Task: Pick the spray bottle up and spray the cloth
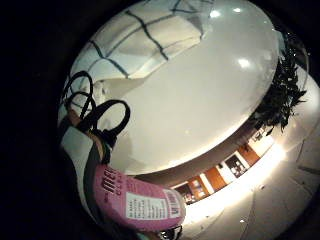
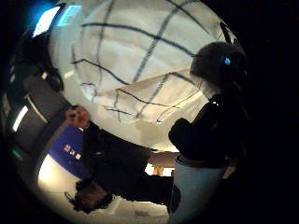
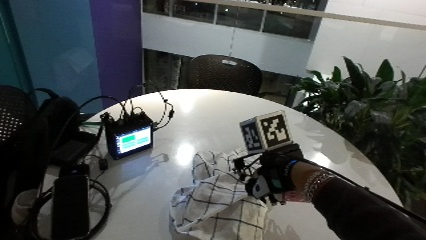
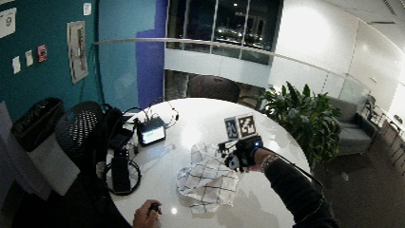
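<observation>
A white cloth (image 3: 216, 200) with dark check lines lies crumpled on the round white table (image 3: 200, 115), near its front. My gloved right hand (image 3: 273, 181) hovers at the cloth's right edge, fingers curled round a spray bottle. The bottle's pink label (image 1: 142, 204) shows close to the palm in the little finger side view. In the thumb side view its pale body (image 2: 196, 186) and black spray head (image 2: 208, 135) sit just beside the cloth (image 2: 140, 70). In the wide view the hand (image 4: 242, 156) is above the cloth (image 4: 206, 179). The outside view hides most of the bottle behind the hand.
A small device with a lit screen (image 3: 131, 139) and cables stands left of the cloth. Black gear and coiled cables (image 3: 66, 200) lie at the table's left edge. A chair (image 3: 221, 74) stands behind the table, a plant (image 3: 373, 110) to the right. The bare hand (image 4: 149, 213) rests at the front edge.
</observation>
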